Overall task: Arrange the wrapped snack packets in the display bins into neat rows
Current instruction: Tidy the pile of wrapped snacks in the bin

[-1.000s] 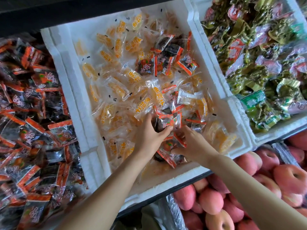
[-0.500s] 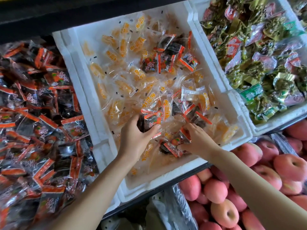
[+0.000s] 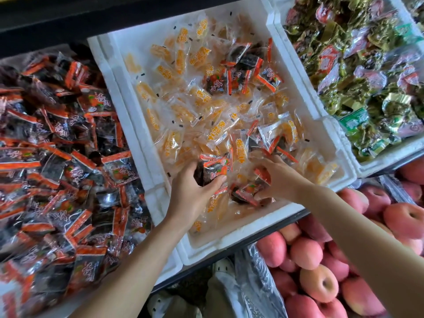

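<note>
Snack packets [image 3: 199, 97] in clear wrap with yellow pieces fill the middle bin [image 3: 158, 180], a white foam box, and dark packets with orange edges lie mixed among them. One dark cluster [image 3: 241, 76] sits toward the far side, and it has not shifted since the earlier frames.

My left hand [image 3: 192, 196] is clamped on a small dark stack [image 3: 214, 172] near the bin's front left, thumb on one side and fingers curled round the other. Half a second ago it already held this stack in much the same spot, so the grip is unchanged.

My right hand [image 3: 278, 177] lies just to the right, its fingers curled down over loose dark packets [image 3: 245, 191] near the front wall, thumb pinching them from below. It has crept a little deeper into the bin than half a second ago. A second ago my two hands were almost touching over one clump; now they are apart, with wrappers showing between them.

My view has swung left, so more of the left bin's dark heap [image 3: 57, 145] shows. Green packets [image 3: 367, 88] fill the right bin, and apples [image 3: 307, 253] lie below its front edge.
</note>
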`<state>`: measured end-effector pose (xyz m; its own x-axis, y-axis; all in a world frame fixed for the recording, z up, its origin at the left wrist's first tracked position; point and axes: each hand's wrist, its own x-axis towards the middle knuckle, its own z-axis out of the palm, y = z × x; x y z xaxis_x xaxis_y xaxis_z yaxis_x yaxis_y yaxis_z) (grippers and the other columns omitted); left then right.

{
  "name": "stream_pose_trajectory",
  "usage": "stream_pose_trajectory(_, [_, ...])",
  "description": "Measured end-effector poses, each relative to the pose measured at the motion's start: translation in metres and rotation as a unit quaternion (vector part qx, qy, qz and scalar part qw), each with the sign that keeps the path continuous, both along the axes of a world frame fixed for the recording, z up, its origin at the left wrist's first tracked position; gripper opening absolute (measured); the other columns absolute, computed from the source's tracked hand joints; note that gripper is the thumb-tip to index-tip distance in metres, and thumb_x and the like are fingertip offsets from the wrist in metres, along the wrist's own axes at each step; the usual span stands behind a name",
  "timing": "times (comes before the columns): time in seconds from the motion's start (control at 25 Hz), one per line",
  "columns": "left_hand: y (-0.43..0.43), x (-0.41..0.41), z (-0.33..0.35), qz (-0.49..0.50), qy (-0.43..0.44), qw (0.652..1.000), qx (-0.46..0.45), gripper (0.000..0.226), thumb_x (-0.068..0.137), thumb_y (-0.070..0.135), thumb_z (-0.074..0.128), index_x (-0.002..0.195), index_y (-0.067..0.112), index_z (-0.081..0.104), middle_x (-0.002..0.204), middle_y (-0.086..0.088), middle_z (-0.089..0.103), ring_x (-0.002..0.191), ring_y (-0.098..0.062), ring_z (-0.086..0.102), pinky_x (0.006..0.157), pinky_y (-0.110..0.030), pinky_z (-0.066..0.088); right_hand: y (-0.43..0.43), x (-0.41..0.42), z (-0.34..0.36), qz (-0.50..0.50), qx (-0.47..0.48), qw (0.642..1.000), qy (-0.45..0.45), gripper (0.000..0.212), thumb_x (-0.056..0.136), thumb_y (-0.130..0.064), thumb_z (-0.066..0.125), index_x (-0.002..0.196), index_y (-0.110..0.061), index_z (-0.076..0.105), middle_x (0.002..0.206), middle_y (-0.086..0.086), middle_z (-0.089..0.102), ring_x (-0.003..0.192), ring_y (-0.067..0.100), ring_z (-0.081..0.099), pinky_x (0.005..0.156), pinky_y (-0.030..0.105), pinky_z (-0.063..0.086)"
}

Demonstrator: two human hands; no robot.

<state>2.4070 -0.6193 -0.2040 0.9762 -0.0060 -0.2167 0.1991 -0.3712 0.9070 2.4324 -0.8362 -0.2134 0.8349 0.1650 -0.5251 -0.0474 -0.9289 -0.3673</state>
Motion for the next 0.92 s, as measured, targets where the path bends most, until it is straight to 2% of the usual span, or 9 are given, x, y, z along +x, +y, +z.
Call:
stream_pose_trajectory(0.12, [0.003,-0.002,0.001,-0.003,-0.004,1.0,-0.009,0.021,0.078,0.023,0.076,0.087,0.032,0.06,0.086,0.006,0.07,0.082,-0.009,0.065,0.072,-0.023,0.05,0.0,-0.008,0.004,-0.002,0.008,1.0,-0.026,0.065,0.073,-0.025,0.078,0.131,-0.018,0.049,0.112,-0.002,0.055,0.106,0.019,0.055,0.084,0.024,0.039])
stream_pose_trajectory(0.2, [0.008,-0.004,0.006,-0.005,-0.006,1.0,-0.016,0.021,0.078,0.023,0.076,0.086,0.033,0.059,0.086,0.008,0.069,0.08,-0.004,0.064,0.069,-0.015,0.048,0.003,-0.016,0.005,-0.014,0.015,0.999,-0.024,0.06,0.075,-0.025,0.077,0.129,-0.015,0.051,0.114,0.002,0.063,0.106,0.022,0.057,0.083,0.026,0.039])
stream_pose_trajectory(0.28, [0.015,-0.004,0.013,-0.01,-0.003,1.0,-0.025,0.023,0.078,0.021,0.076,0.087,0.033,0.059,0.087,0.01,0.069,0.08,-0.002,0.063,0.069,-0.011,0.046,0.007,-0.019,0.007,-0.026,0.01,0.999,-0.021,0.056,0.077,-0.025,0.076,0.127,-0.016,0.053,0.109,0.002,0.065,0.103,0.022,0.059,0.08,0.027,0.04])
stream_pose_trajectory(0.36, [0.029,-0.004,0.023,-0.01,-0.011,1.0,-0.026,0.023,0.078,0.02,0.076,0.092,0.03,0.061,0.089,0.011,0.069,0.082,-0.001,0.064,0.07,-0.011,0.047,0.017,-0.018,0.016,-0.033,0.012,0.998,-0.049,0.039,0.077,-0.025,0.075,0.112,-0.02,0.059,0.089,-0.006,0.062,0.091,0.021,0.061,0.066,0.022,0.04])
stream_pose_trajectory(0.48, [0.07,-0.01,0.039,0.008,-0.044,0.999,-0.024,0.025,0.078,0.021,0.076,0.095,0.031,0.061,0.09,0.015,0.069,0.084,0.005,0.064,0.072,-0.009,0.046,0.059,-0.015,0.04,-0.094,0.093,0.981,-0.143,0.023,0.078,-0.024,0.074,0.089,-0.021,0.055,0.073,-0.014,0.055,0.066,0.005,0.055,0.054,0.01,0.038])
stream_pose_trajectory(0.6, [0.124,-0.026,0.052,0.052,-0.067,0.996,-0.006,0.026,0.078,0.025,0.075,0.096,0.036,0.06,0.09,0.023,0.069,0.088,0.009,0.062,0.078,-0.009,0.045,0.127,-0.017,0.057,-0.122,0.188,0.961,-0.159,0.025,0.083,-0.023,0.07,0.097,-0.02,0.049,0.073,-0.017,0.053,0.058,-0.008,0.054,0.049,0.007,0.037])
stream_pose_trajectory(0.68, [0.159,-0.041,0.054,0.075,-0.057,0.996,0.003,0.025,0.078,0.025,0.074,0.095,0.037,0.06,0.087,0.026,0.069,0.085,0.012,0.061,0.075,-0.006,0.043,0.172,-0.021,0.052,-0.095,0.223,0.958,-0.154,0.03,0.084,-0.024,0.068,0.106,-0.016,0.05,0.081,-0.008,0.058,0.071,0.003,0.06,0.057,0.014,0.037])
stream_pose_trajectory(0.76, [0.194,-0.055,0.048,0.096,-0.033,0.995,0.02,0.026,0.078,0.031,0.074,0.101,0.031,0.062,0.091,0.018,0.07,0.085,0.009,0.061,0.075,-0.006,0.043,0.209,-0.025,0.04,-0.062,0.229,0.962,-0.134,0.038,0.084,-0.027,0.068,0.114,-0.014,0.049,0.091,0.001,0.063,0.081,0.018,0.059,0.066,0.026,0.038])
stream_pose_trajectory(0.92, [0.259,-0.073,0.019,0.127,0.049,0.988,0.07,0.088,0.06,0.077,0.067,0.125,0.018,0.055,0.115,0.003,0.066,0.11,-0.015,0.06,0.097,-0.035,0.046,0.268,-0.026,0.016,-0.015,0.212,0.974,-0.081,0.047,0.084,-0.031,0.068,0.124,-0.016,0.047,0.095,0.006,0.065,0.085,0.024,0.059,0.065,0.027,0.034])
